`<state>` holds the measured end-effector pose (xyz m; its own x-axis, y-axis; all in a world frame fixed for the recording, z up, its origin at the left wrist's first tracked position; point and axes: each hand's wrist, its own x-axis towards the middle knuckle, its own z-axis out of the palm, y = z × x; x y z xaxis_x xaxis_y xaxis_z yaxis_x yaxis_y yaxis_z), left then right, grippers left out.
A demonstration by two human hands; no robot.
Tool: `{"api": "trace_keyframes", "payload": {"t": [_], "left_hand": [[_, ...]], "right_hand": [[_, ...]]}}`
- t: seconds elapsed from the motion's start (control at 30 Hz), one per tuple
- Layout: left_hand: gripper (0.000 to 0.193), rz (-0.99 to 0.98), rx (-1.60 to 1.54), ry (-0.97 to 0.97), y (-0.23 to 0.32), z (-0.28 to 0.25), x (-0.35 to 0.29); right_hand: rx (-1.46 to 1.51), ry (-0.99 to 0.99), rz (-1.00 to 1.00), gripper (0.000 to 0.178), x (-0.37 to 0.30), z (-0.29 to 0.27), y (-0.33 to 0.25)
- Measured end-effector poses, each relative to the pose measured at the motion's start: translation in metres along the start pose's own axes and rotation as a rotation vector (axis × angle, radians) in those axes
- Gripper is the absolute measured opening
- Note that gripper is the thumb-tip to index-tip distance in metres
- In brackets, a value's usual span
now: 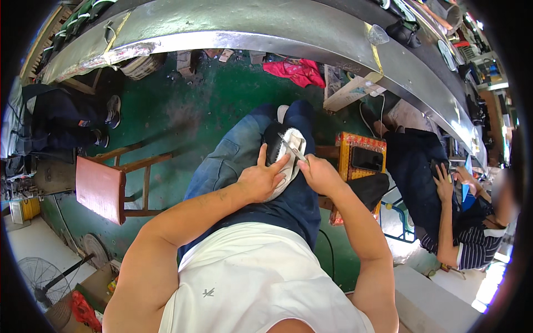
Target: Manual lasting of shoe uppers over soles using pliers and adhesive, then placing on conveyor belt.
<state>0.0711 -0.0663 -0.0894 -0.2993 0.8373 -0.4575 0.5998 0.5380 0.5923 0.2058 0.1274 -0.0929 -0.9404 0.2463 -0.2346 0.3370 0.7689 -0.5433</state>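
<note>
On my lap lies a black and white shoe upper (291, 140), its pale lining turned up with a jagged, stitched-looking edge. My left hand (260, 180) holds it down, thumb and fingers spread over its near left side. In my closed right hand (322, 175) is a slim metal tool with a knife-like blade (292, 147). Its tip points away from me and rests over the upper's opening, close to the black part. The fist hides the tool's handle, and its exact kind is unclear.
A metal-edged workbench (233, 41) curves across the far side. To my left stands a brown-seated stool (101, 188). On my right, a phone (367, 159) lies on an orange-patterned seat (345, 161), beside a seated co-worker (427, 183). A red cloth (297, 71) is on the floor.
</note>
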Motion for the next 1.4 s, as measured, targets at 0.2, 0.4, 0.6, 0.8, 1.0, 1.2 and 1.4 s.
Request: {"api": "trace_keyframes", "payload": {"t": [0.2,0.4,0.6,0.8,1.0,1.2,1.4], "left_hand": [[0.075,0.007,-0.484,0.360,-0.033,0.046,-0.015],[0.083,-0.111,-0.547,0.219,-0.030,0.037,-0.012],[0.101,0.027,-0.394,0.235,-0.037,0.040,-0.014],[0.098,-0.094,-0.325,0.003,-0.021,-0.028,-0.015],[0.080,0.224,-0.475,0.364,0.010,-0.128,-0.022],[0.059,0.069,-0.371,0.204,0.034,-0.131,0.063],[0.075,0.206,-0.662,0.144,-0.007,-0.019,0.040]], "right_hand": [[0.029,-0.142,0.113,0.043,-0.009,-0.024,-0.029],[0.010,-0.254,0.176,0.044,-0.034,-0.009,-0.035],[0.060,-0.133,0.148,0.045,-0.058,0.021,-0.026],[0.586,-0.054,0.383,0.033,-0.096,0.024,0.001],[1.094,0.215,0.337,0.030,-0.130,0.051,0.017],[0.842,0.111,0.386,0.035,-0.131,0.042,-0.003],[0.548,-0.046,0.350,0.029,-0.126,0.005,-0.023]]}}
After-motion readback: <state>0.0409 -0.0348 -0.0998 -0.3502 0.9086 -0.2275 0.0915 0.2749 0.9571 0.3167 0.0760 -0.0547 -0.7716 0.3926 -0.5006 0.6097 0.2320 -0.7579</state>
